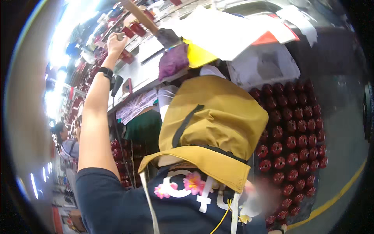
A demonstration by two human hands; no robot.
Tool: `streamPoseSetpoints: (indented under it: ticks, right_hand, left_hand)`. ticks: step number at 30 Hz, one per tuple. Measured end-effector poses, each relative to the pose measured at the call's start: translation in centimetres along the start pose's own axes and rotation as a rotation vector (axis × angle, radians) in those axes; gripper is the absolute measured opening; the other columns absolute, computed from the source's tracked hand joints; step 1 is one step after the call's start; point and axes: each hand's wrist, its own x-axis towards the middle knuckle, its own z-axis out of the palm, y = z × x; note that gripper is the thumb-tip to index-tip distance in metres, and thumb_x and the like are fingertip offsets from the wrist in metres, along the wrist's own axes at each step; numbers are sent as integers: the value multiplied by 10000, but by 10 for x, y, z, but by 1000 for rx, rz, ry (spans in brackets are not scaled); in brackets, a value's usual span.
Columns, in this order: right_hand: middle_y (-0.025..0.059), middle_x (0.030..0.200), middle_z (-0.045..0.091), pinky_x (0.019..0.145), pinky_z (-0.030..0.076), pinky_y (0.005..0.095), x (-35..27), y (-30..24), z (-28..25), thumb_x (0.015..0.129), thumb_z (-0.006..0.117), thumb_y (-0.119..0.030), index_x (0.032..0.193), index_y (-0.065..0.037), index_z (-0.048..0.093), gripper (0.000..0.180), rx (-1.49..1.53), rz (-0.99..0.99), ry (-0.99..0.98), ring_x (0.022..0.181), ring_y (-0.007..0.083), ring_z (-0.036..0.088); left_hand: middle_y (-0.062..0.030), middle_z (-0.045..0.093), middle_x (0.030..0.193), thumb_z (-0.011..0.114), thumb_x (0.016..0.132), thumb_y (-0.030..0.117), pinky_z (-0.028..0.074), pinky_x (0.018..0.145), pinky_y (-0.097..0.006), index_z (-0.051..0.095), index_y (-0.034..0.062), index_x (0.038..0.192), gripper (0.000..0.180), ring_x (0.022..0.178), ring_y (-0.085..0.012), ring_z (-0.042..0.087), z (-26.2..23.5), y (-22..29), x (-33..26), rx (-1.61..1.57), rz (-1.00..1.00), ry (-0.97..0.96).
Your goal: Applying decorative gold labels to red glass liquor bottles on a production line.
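My left arm reaches up and forward, a black band on its wrist. At its end my left hand (117, 43) is closed, fingertips pinched around something small and greyish that I cannot make out. Dark red cylindrical parts (137, 29) sit just beyond the fingers, and another red part (127, 57) is beside the hand. At the bottom edge, right of my body, only a sliver of skin by a dark band shows, seemingly my right hand (283, 227); its fingers are hidden. A mustard-coloured apron (212, 113) covers my lap.
On the white bench (144, 72) lie a purple cloth (173, 62), a yellow sheet (198, 54) and white papers (218, 29). A wooden-handled tool (142, 17) crosses above. At right are a clear plastic bin (265, 64) and rows of dark red round parts (292, 142). Another person (68, 140) is far left.
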Motion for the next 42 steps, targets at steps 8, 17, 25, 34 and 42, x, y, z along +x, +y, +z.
streamPoseSetpoints:
  ticks: [8,17,25,34,42]
  right_hand:
    - [133,1032,728,813,542,334,-13,-132,-121,998,693,-176,1146,-5,716,227,306,-202,340,897,231,661]
    - [188,1376,604,1075,448,434,29,-401,-295,1001,624,-93,1388,-11,594,397,522,-825,332,1292,374,564]
    - [104,1224,609,713,426,299,-216,-640,-480,940,617,75,1302,18,622,366,798,-1329,270,741,159,469]
    - [141,1059,692,680,494,343,-377,-732,-527,842,724,81,1153,-12,710,325,943,-1838,70,873,297,653]
    - [219,1385,625,953,558,397,-477,-749,-512,730,938,-177,1528,-5,461,945,875,-2154,-679,1159,357,679]
  left_hand:
    - [-257,611,1414,820,726,465,442,1141,-402,551,-29,1455,921,1325,-370,589,50,-171,-9,-42,-480,49]
    - [-310,535,1455,949,616,558,439,1122,-417,404,-169,1449,1232,1348,-371,556,160,-238,-3,-268,-854,-11]
    - [-259,678,1244,1014,515,477,539,993,-435,572,-126,1226,1032,1138,-364,689,236,-256,42,-334,-989,306]
    - [-70,683,1235,893,835,233,480,1023,-328,611,0,1295,588,1117,-162,646,137,-174,4,-1075,-738,256]
    - [-98,680,1258,800,870,352,509,1022,-360,573,-9,1366,653,1190,-183,639,53,27,-87,-1797,-657,-574]
